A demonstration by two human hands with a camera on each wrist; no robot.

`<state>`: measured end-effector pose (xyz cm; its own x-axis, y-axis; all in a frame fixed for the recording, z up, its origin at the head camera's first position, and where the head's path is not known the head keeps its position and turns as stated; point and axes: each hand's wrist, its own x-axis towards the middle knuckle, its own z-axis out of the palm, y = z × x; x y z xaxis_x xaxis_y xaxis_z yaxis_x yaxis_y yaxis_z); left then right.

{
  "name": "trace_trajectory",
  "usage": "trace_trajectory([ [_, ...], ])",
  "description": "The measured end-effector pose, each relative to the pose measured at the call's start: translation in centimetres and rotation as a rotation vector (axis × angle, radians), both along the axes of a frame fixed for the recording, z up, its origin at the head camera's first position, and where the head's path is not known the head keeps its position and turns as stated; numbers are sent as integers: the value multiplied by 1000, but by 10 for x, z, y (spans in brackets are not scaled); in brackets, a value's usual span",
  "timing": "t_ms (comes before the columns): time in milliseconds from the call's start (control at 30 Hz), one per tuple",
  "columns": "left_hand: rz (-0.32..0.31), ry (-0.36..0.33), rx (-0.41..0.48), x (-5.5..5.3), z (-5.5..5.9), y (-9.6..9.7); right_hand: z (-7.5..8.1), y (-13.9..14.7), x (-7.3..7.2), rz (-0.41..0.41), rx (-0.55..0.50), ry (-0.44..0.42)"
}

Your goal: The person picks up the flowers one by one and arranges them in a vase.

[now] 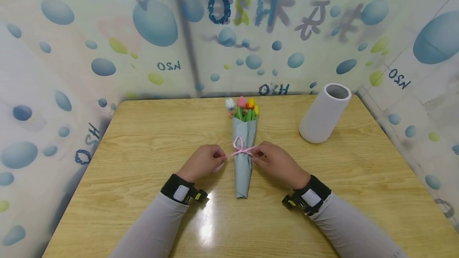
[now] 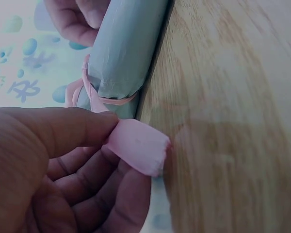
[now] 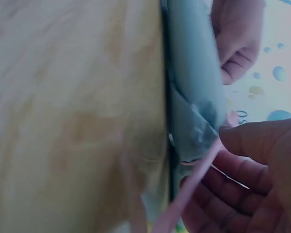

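Pale sleeves (image 1: 147,226) cross your glare-marked, wood-grain worktop (image 1: 150,122). Your left hand (image 1: 202,161) and right hand (image 1: 279,163) pinch the pink ribbon (image 1: 244,151) round the wrapped bouquet (image 1: 248,130), lying centrally. Bubble-printed walls (image 1: 201,57) stand behind.

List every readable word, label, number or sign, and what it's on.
"H2O", mirrored: large lettering high on the backdrop.
"H2O", mirrored: backdrop, low centre.
"H2O", tilted: backdrop, left side.
Looks like "N2O", mirrored: backdrop, three times (top right, left of centre, far right).
Grey characters on the backdrop: too blurred to read surely.
Bouquet wrap, ribbon, vase, wristbands: no text I can read.
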<state>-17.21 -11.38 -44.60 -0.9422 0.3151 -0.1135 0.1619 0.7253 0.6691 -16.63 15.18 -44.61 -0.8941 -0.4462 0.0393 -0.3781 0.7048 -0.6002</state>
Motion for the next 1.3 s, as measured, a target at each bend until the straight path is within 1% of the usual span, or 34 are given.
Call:
trace_trajectory([
  [100,-2,-4,-2,0,0,1,-4,-6,-1,-21,2,-12],
  [233,-3,-1,-5,0,0,1,-5,-9,-3,-47,-27,-28],
  [400,-11,4,-4,-2,-1,1,-6,-5,-4,-61,-3,-34],
  [633,-14,2,-2,-2,-4,0,-1,6,-7,-41,42,-60],
  [867,-11,-19,-5,-1,-4,0,5,18,-9,21,133,-52],
  [1000,-9,-19,-7,-1,-4,0,7,24,-9,47,157,-59],
  [1167,-10,-10,-5,-1,-4,0,10,28,-9,47,181,-80],
  [1300,-10,-16,3,-1,-4,-1,10,30,-9,45,206,-97],
])
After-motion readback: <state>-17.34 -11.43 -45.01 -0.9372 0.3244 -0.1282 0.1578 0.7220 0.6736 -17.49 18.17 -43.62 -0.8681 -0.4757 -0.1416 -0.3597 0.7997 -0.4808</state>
